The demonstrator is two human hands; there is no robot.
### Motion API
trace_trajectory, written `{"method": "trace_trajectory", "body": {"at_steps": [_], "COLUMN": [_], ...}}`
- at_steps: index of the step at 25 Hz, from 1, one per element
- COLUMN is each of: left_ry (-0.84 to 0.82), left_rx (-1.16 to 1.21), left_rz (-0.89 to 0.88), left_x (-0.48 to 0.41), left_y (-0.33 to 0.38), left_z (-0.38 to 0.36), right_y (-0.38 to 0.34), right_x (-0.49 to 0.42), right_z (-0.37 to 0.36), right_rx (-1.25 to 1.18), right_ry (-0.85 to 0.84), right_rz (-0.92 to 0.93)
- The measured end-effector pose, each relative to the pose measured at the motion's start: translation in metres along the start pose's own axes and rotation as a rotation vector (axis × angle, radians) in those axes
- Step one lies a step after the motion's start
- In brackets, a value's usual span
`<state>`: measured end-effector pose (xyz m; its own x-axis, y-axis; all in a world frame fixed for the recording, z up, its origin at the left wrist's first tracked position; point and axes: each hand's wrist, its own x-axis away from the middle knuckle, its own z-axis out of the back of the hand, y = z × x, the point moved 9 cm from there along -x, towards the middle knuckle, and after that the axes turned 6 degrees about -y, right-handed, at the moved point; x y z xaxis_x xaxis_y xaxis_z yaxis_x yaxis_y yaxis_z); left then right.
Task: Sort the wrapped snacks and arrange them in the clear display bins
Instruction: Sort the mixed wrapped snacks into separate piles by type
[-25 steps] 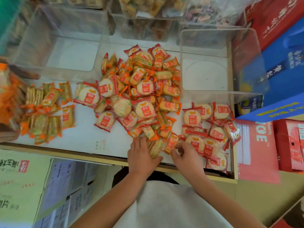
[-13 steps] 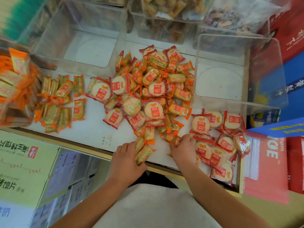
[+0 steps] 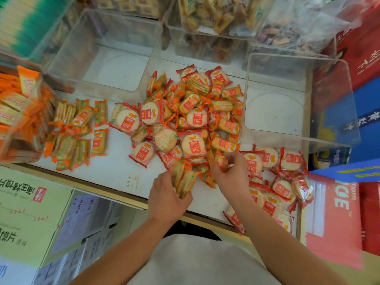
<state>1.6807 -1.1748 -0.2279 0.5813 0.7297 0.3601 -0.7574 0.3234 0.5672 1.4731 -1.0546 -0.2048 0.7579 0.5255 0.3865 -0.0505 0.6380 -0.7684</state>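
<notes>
A mixed heap of wrapped snacks (image 3: 191,118) covers the middle of the white shelf (image 3: 115,171). Orange-wrapped oblong crackers (image 3: 76,130) lie sorted at the left. Round red-wrapped rice cakes (image 3: 277,177) are piled at the right. My left hand (image 3: 166,198) is shut on a bundle of oblong orange packets (image 3: 184,179) at the heap's near edge. My right hand (image 3: 230,173) pinches a small orange packet (image 3: 223,161) at the heap's near right. One clear bin (image 3: 115,66) stands open at the back left, another clear bin (image 3: 287,103) at the right; both hold nothing.
Filled clear bins (image 3: 205,19) line the back. An orange-packet bin (image 3: 14,112) sits at far left. Red and blue cartons (image 3: 359,120) stand on the right, green and white cartons (image 3: 30,212) below the shelf edge.
My left hand has gathered oblong packets into a bundle. My right hand has moved up from the shelf's front edge into the heap and pinched a packet. The camera has shifted closer.
</notes>
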Motion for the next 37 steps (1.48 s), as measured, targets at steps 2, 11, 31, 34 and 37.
{"method": "trace_trajectory", "body": {"at_steps": [2,11,31,34,37], "left_ry": [-0.008,-0.016,0.091,0.106,0.141], "left_rx": [-0.059,0.131,0.313,0.244,0.169], "left_rz": [0.012,0.142,0.026,0.083,0.124], "left_x": [-0.011,-0.006,-0.061,-0.100,-0.150], "left_y": [0.010,-0.016,-0.157,-0.195,-0.214], "left_z": [-0.010,-0.006,0.221,0.268,0.311], "right_y": [0.003,0.016,-0.183,-0.195,-0.206], "right_x": [-0.020,-0.025,0.036,0.028,0.021], "right_z": [-0.012,-0.013,-0.209,-0.252,-0.282], "right_rx": [0.077,0.133,-0.166,-0.192,-0.212], "right_ry": [-0.049,-0.160,-0.209,-0.228,-0.237], "right_rz": [-0.037,-0.165,0.063,0.016,-0.048]}}
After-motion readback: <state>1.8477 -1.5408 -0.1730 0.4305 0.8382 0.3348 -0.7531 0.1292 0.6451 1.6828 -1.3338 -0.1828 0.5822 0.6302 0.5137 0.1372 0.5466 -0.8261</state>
